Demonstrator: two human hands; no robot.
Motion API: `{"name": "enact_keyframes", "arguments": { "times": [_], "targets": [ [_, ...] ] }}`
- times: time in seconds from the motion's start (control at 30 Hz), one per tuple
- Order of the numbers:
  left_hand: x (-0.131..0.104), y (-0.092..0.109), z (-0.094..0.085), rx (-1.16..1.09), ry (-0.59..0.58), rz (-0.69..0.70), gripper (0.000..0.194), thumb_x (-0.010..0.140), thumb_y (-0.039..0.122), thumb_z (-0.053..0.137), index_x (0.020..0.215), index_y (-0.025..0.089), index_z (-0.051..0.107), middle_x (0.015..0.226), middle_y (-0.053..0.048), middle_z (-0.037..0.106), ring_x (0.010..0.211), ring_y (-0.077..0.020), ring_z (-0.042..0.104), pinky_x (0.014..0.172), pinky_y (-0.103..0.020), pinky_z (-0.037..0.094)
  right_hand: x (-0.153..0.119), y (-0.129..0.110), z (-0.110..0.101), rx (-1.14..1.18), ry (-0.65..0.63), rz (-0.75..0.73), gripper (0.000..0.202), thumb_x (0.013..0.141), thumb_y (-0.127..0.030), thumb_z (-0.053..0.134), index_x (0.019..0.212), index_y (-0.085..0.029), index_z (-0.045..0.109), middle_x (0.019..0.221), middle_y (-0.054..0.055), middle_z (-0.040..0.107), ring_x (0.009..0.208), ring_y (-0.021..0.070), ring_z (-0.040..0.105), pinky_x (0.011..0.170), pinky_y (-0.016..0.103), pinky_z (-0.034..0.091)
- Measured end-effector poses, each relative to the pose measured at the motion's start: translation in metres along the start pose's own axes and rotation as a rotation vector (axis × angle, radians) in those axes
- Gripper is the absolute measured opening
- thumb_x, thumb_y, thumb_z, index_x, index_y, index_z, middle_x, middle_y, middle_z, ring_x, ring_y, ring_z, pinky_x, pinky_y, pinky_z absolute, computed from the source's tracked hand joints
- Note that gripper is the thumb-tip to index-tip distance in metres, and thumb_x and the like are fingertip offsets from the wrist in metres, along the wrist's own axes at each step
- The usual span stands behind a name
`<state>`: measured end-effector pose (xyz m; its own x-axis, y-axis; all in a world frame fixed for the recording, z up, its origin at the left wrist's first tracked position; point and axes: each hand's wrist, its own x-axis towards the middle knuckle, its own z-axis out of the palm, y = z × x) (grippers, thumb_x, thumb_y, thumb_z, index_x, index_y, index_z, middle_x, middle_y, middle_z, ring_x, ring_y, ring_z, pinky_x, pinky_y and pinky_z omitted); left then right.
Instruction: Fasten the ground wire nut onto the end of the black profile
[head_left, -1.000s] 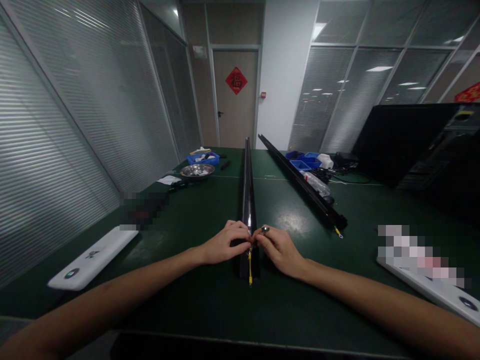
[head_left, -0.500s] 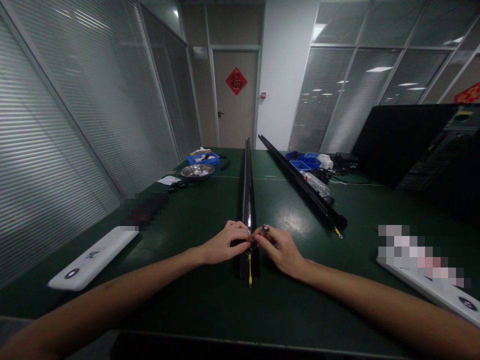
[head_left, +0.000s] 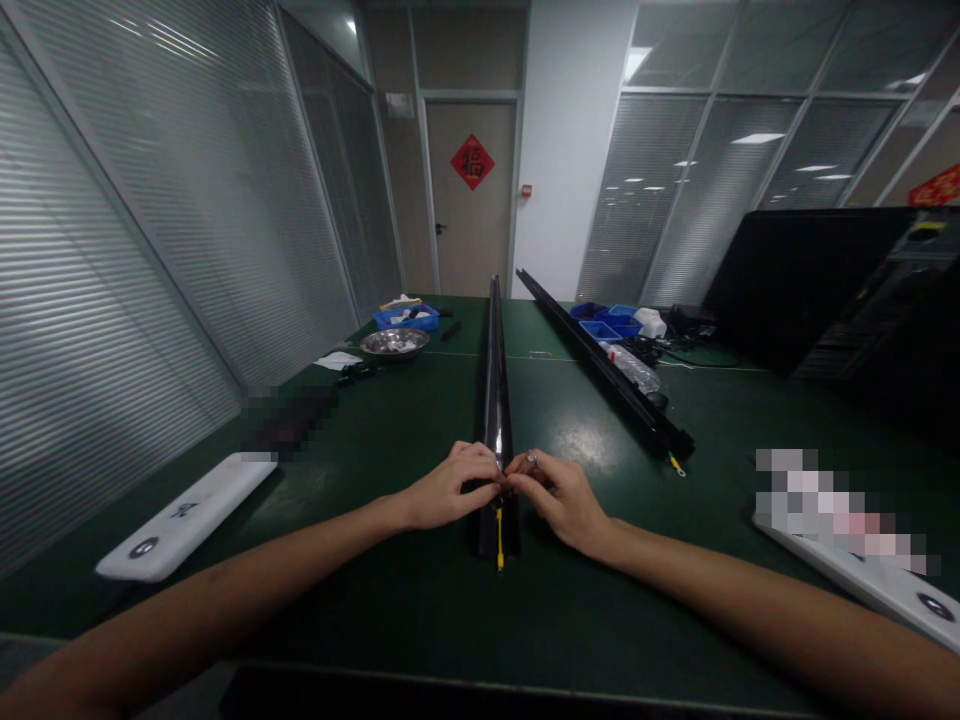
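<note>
A long black rail (head_left: 495, 380) lies lengthwise on the green table, its near end below my hands. From that end hangs a short yellow wire (head_left: 500, 535) with a metal ring tip. My left hand (head_left: 456, 485) comes from the left, fingers pinched at the rail's near part. Opposite it, my right hand (head_left: 556, 495) is closed, thumb and forefinger meeting the left fingertips over the rail. A small shiny metal piece (head_left: 531, 460) shows among the right fingers. What the fingertips pinch between them is too small and hidden to make out.
A second black rail (head_left: 607, 375) lies slanted on the right. Blue bins (head_left: 600, 330) and a clear plastic bag (head_left: 634, 370) sit beyond it. At the back left are a metal bowl (head_left: 395, 343) and a blue tray (head_left: 407, 318). White devices (head_left: 187, 515) flank my forearms.
My right thumb and fingertips have shifted slightly left, closer to the left fingertips. The left hand and the rail look unmoved.
</note>
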<state>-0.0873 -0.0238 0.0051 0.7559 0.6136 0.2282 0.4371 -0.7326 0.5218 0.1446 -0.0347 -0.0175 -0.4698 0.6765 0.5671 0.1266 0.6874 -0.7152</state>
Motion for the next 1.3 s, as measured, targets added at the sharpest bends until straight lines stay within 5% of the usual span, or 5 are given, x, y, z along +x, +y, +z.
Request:
{"name": "enact_keyframes", "arguments": {
  "times": [1.3],
  "targets": [
    [0.0004,0.0010,-0.0009,-0.020,-0.025,-0.016,0.028,0.108,0.037,0.047,0.107,0.023,0.071,0.110,-0.004,0.070,0.112,-0.0231,0.055,0.103,-0.037,0.033,0.0030,-0.0052,-0.0019,-0.054,-0.027,-0.011,0.020,0.105,-0.032,0.058,0.098,-0.018,0.070,0.083,0.002,0.066,0.073,0.0157,0.062,0.069,0.027,0.048]
  ]
}}
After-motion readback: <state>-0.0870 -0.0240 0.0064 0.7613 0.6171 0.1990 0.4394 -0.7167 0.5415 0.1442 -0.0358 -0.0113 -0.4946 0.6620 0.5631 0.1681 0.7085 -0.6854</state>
